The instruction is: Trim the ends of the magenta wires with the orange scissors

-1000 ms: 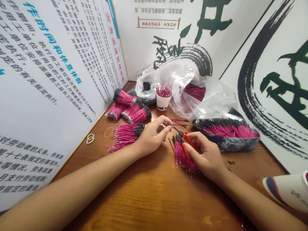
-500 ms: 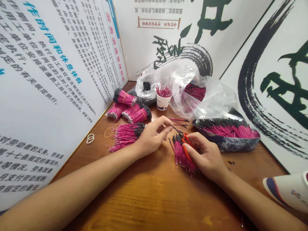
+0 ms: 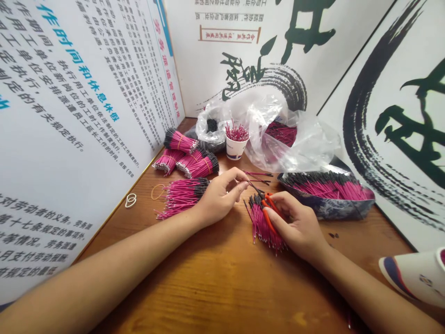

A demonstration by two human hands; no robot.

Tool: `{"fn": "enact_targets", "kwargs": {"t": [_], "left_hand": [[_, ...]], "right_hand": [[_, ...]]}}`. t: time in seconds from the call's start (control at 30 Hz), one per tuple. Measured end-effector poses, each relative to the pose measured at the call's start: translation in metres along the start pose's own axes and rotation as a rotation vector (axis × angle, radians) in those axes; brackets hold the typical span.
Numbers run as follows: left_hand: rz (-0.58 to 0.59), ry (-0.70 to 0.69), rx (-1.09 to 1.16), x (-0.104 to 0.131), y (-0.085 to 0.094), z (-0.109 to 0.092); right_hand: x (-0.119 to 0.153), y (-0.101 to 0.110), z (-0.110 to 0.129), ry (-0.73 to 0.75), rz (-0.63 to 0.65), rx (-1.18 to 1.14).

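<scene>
My right hand (image 3: 301, 225) is closed around orange-handled pliers (image 3: 267, 204), whose dark jaws point up and left. Thumb and forefinger of my left hand (image 3: 222, 197) pinch the end of a thin wire right at the jaw tips; most of that wire is hidden by the fingers. Beneath the pliers lies a loose pile of pink wires (image 3: 260, 227) with black ends. Another heap of pink wires (image 3: 179, 197) rests beside my left hand, partly covered by it. A few single wires (image 3: 259, 175) lie just beyond my fingertips.
Banded wire bundles (image 3: 198, 160) are stacked at back left, near a paper cup of wires (image 3: 237, 146) and clear plastic bags (image 3: 306, 144). A dark tray of wires (image 3: 347, 206) stands right. Another paper cup (image 3: 413, 278) is at the right edge. Rubber bands (image 3: 130, 200) lie left.
</scene>
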State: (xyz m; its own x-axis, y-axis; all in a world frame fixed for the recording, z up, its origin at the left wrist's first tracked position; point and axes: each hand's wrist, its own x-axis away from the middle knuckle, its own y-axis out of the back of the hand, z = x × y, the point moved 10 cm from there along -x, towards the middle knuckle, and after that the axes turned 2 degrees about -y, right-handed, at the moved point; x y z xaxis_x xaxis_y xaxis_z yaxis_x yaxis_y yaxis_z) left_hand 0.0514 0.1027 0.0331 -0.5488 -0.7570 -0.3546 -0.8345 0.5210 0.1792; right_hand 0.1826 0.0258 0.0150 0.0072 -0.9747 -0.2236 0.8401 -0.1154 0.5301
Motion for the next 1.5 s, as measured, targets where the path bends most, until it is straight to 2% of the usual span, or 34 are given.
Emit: {"fn": "enact_targets", "kwargs": {"t": [0.4, 0.83, 1.17, 1.5], "left_hand": [[0.001, -0.02, 0.034, 0.0, -0.0008, -0.0038], [-0.006, 0.015, 0.037, -0.0002, 0.0007, 0.002], [0.01, -0.016, 0.04, -0.0009, -0.0005, -0.0033], [0.001, 0.024, 0.055, -0.0008, 0.0007, 0.0002]], "right_hand": [[-0.0011, -0.0008, 0.0006, 0.025, 0.005, -0.002], [-0.0005, -0.0026, -0.0001, 0.024, 0.022, -0.015], [-0.0013, -0.0031, -0.0001, 0.032, 0.026, -0.009], [-0.001, -0.0027, 0.0005, 0.03, 0.027, -0.017]]}}
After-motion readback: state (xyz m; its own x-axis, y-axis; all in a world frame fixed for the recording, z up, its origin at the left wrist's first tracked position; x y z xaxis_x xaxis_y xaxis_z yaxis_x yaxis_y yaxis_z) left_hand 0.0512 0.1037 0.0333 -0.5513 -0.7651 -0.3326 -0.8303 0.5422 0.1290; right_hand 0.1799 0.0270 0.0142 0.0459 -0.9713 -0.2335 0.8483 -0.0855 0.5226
